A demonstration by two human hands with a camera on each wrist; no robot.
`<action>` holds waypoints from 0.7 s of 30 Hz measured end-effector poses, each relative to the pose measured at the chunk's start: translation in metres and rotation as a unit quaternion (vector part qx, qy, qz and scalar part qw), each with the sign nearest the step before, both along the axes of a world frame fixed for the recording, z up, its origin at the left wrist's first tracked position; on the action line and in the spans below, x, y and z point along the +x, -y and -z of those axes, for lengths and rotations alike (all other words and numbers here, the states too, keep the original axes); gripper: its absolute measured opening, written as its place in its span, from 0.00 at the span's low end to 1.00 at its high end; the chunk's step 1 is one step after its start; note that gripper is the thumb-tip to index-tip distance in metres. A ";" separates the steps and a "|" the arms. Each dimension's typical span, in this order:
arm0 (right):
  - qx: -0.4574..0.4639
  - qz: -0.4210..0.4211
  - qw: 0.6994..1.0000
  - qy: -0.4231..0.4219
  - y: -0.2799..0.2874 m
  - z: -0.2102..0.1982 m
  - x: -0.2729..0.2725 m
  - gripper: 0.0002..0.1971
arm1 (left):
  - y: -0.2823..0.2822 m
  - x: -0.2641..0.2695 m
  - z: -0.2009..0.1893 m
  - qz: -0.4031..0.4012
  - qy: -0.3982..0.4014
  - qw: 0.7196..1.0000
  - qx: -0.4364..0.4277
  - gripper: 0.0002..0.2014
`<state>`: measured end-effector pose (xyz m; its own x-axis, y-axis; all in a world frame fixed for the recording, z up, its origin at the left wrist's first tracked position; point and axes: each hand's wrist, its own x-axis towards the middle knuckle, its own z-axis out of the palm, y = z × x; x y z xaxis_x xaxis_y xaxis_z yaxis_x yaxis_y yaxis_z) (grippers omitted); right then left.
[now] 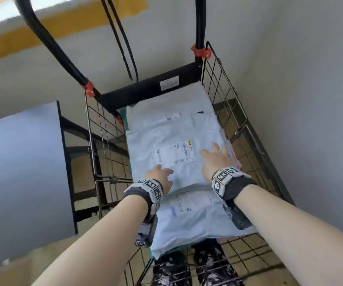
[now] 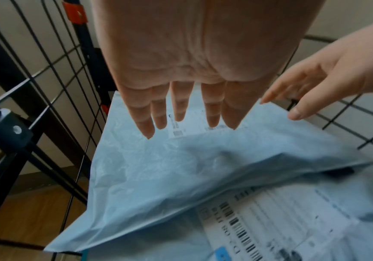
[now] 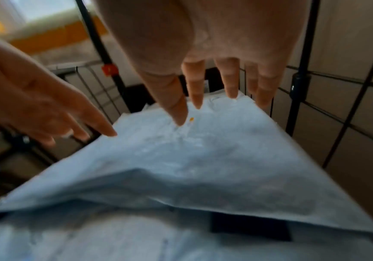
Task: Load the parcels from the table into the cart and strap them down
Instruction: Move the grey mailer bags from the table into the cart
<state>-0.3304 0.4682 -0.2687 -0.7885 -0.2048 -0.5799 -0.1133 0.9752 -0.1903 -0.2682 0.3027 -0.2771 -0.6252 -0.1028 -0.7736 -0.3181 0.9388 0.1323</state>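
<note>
Pale blue plastic mailer parcels lie stacked flat in the black wire cart point(image 1: 224, 93). The top parcel point(image 1: 172, 141) carries a white shipping label point(image 1: 175, 152); a lower parcel point(image 1: 195, 217) sticks out toward me. My left hand point(image 1: 160, 175) hovers with straight fingers over the top parcel's near left part. My right hand point(image 1: 216, 156), fingers spread, is over its right side. In the left wrist view my left hand point(image 2: 190, 113) is just above the top parcel point(image 2: 158, 169), holding nothing. The right wrist view shows my right hand point(image 3: 214, 98) open above the same parcel point(image 3: 203, 153).
The cart's black handle tubes point(image 1: 49, 40) with red clamps point(image 1: 89, 88) rise at the far end, where thin black cords point(image 1: 125, 42) hang. A grey table top point(image 1: 20, 176) stands left of the cart. White walls close in behind and on the right. Tiled floor point(image 1: 249, 256) shows below.
</note>
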 end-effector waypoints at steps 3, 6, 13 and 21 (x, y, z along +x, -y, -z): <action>0.039 -0.066 0.994 0.071 -0.005 0.032 -0.002 0.33 | -0.005 0.000 0.020 0.025 0.037 0.999 -0.009 0.21; 0.064 -0.091 0.990 0.086 -0.007 0.057 0.001 0.40 | -0.010 0.001 0.039 0.021 0.065 0.998 0.006 0.18; 0.096 -0.112 0.979 0.142 -0.008 0.074 -0.009 0.49 | -0.011 0.000 0.047 0.036 0.088 0.995 0.002 0.19; 0.100 -0.150 0.978 0.108 0.007 0.018 -0.025 0.22 | -0.008 0.007 -0.010 0.009 0.052 0.999 -0.002 0.28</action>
<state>-0.3550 0.4616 -0.2865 -0.5659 -0.2740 -0.7776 -0.3776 0.9246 -0.0510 -0.2608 0.3102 -0.2673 -0.5432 -0.0950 -0.8342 -0.3135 0.9447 0.0965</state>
